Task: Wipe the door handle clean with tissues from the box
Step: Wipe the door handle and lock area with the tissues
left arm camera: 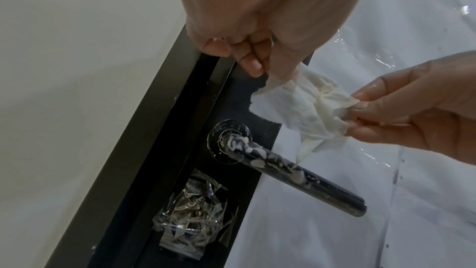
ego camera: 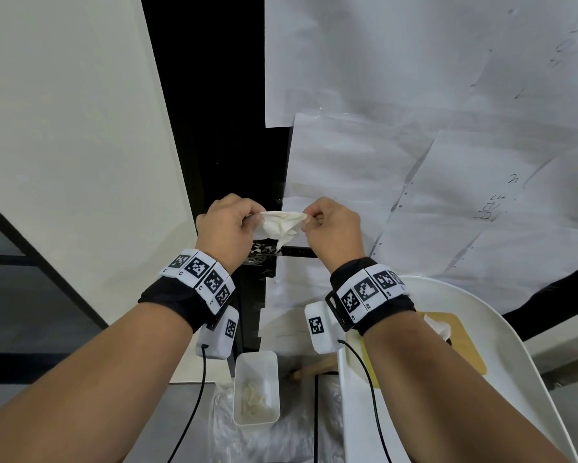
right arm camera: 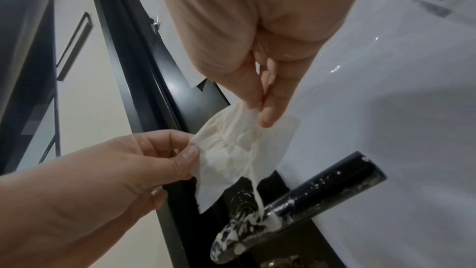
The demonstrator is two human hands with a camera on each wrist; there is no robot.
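A crumpled white tissue (ego camera: 281,225) smeared with cream is stretched between both hands just above the door handle. My left hand (ego camera: 254,217) pinches its left edge and my right hand (ego camera: 309,215) pinches its right edge. The black lever door handle (left arm camera: 296,174) carries white cream blobs near its round base. A thin string of cream runs from the tissue (right arm camera: 231,150) down to the handle (right arm camera: 309,197). In the head view the handle (ego camera: 297,251) is mostly hidden behind the hands. A tan tissue box (ego camera: 464,345) sits at the lower right, partly hidden by my right forearm.
A small white tub (ego camera: 256,389) holding used tissues stands on the floor below the handle. The box rests on a white curved seat (ego camera: 481,329). White paper sheets (ego camera: 414,95) cover the door. Clear plastic (left arm camera: 190,211) is taped over the lock below the handle.
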